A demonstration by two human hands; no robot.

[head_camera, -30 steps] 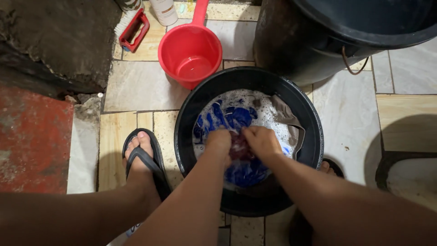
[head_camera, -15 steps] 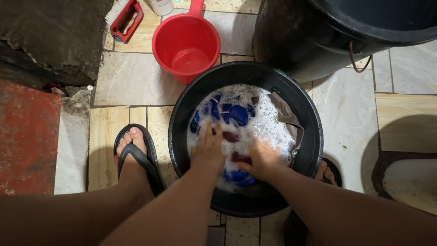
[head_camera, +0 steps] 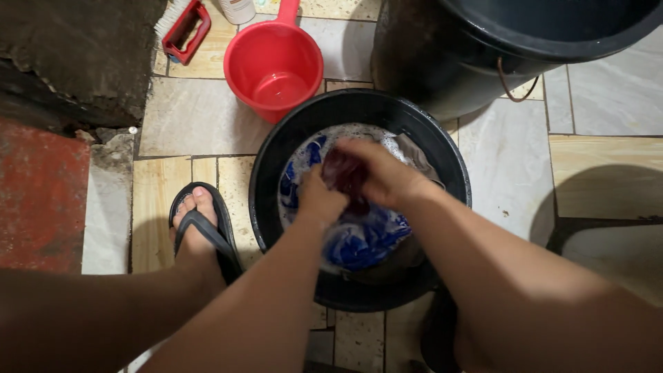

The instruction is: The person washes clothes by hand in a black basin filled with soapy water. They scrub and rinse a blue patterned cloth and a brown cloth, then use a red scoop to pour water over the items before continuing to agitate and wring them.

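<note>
A black round basin [head_camera: 273,162] stands on the tiled floor with soapy water and wet laundry in it. A blue-and-white patterned cloth [head_camera: 362,238] hangs and lies in the basin. My left hand [head_camera: 319,197] and my right hand [head_camera: 376,173] are both closed on a bunched dark red part of the cloth [head_camera: 343,173], raised above the suds. A grey-beige garment [head_camera: 414,155] lies against the basin's far right wall.
A red dipper [head_camera: 273,65] with a little water stands just beyond the basin. A big black barrel [head_camera: 483,48] is at the upper right. A red-handled scrub brush [head_camera: 181,29] and a white bottle [head_camera: 237,10] lie at the top left. My foot in a black sandal [head_camera: 200,231] is left of the basin.
Half a second ago both hands were pressed flat into the suds. Now they have closed on the dark red part of the cloth and lifted it toward the far side.
</note>
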